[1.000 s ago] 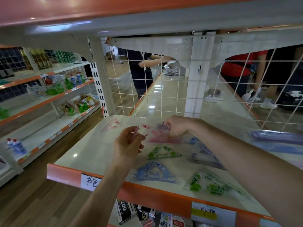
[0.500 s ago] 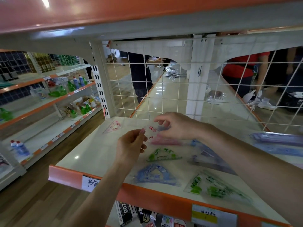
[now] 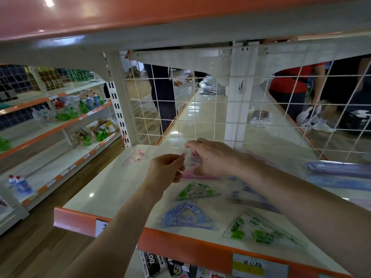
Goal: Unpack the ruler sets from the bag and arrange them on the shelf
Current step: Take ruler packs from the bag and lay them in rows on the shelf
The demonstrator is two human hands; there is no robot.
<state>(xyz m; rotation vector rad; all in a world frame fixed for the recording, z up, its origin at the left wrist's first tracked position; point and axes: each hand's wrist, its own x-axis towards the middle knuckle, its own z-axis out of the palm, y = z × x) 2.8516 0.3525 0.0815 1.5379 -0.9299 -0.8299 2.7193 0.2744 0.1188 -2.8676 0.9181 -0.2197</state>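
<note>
Change: over the last second my right hand [image 3: 212, 157] had slid in from the far end of the pink-printed ruler [image 3: 190, 157], and it now sat close beside my left hand [image 3: 164, 171].
Meaning: I judged that I was working this one piece free or turning it. It had not been laid down yet, so the arranging was only partly done.
Left fingers: thumb and forefinger pinched the ruler's near corner.
Right fingers: curled over the ruler's upper edge with the thumb beneath, gripping it.
Ruler position: held between both hands, off the shelf [image 3: 104, 189] towards its rear, just above a pink packet [image 3: 200, 175] lying flat.
Already laid: a pink triangle [image 3: 135, 157] sat at the back left. A green triangle [image 3: 195, 192] and a blue set [image 3: 186, 216] lay in front of my hands, and a green set [image 3: 259, 231] lay near the front lip.
Bag: I could not make it out in view.
</note>
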